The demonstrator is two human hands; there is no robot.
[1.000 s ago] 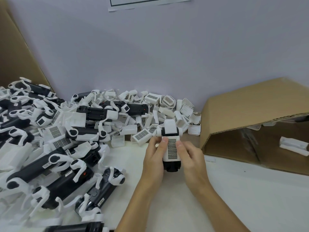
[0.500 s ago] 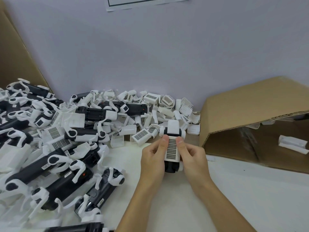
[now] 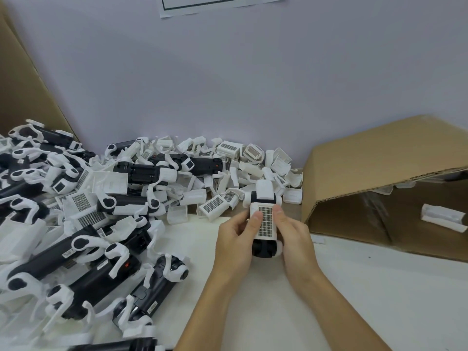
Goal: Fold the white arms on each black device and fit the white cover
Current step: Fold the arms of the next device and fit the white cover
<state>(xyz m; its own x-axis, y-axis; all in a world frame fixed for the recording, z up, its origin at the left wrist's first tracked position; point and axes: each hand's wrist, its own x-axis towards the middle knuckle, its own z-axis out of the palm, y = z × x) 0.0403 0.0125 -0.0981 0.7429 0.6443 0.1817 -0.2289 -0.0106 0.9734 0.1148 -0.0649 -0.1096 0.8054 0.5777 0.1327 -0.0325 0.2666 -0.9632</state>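
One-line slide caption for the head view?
Both hands, left hand and right hand, press a white cover onto a black device.

Device [image 3: 263, 247] sides and underside hidden by left hand [image 3: 234, 245] and right hand [image 3: 295, 239]; fingers behind it out of view. Paper [image 3: 220, 3] on wall cut off by top edge, text unreadable. Box [image 3: 379, 158] runs off right edge; white part [image 3: 443, 219] inside too blurred to identify.

A device [image 3: 263, 224] is held between the left hand [image 3: 236, 239] and right hand [image 3: 295, 239] above the tabletop [image 3: 379, 300]. Heaped devices [image 3: 76, 249] are piled to the left, loose covers [image 3: 228, 178] behind against the wall [image 3: 228, 84], and a cardboard box [image 3: 379, 160] lies to the right.
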